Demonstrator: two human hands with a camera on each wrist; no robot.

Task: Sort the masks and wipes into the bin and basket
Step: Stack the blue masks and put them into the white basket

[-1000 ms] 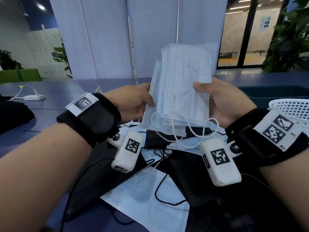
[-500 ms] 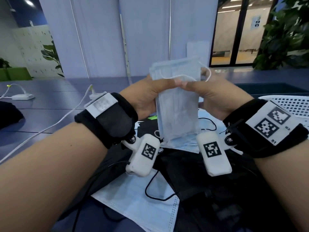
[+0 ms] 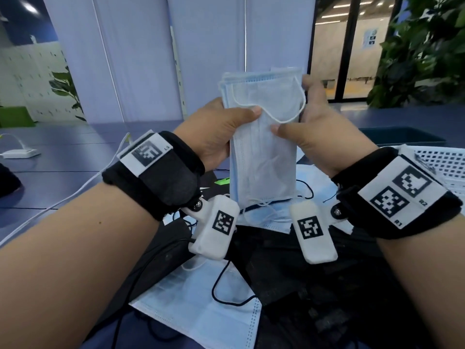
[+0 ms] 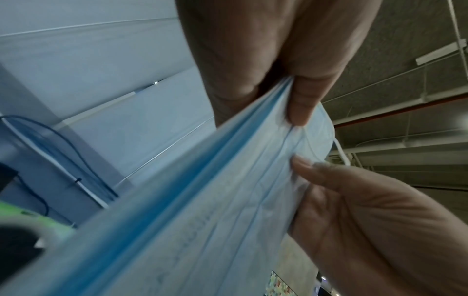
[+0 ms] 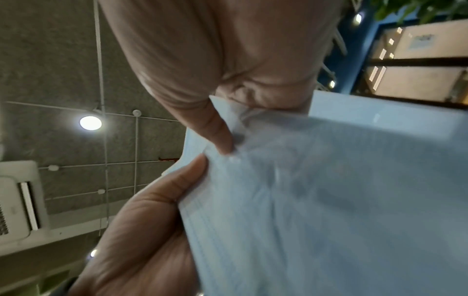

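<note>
The left hand (image 3: 214, 132) grasps the left edge of a stack of masks (image 3: 261, 147), thumb across the front, fingers (image 4: 298, 104) curled behind. The stack is pale blue, pleated, and held upright above the tabletop (image 3: 63, 157), between both hands. A white ear loop (image 3: 276, 109) lies across its upper face; further loops hang from its lower end. The right hand (image 3: 319, 137) pinches the stack's right edge with the thumb in front. Loose blue masks (image 3: 201, 316) and black masks (image 3: 314, 273) lie on the tabletop below. At far right, a white perforated basket (image 3: 442, 162) is cut off by the frame, with a dark bin (image 3: 402, 137) behind it. The number of masks in the stack cannot be determined. Both wrist views are blurred.
</note>
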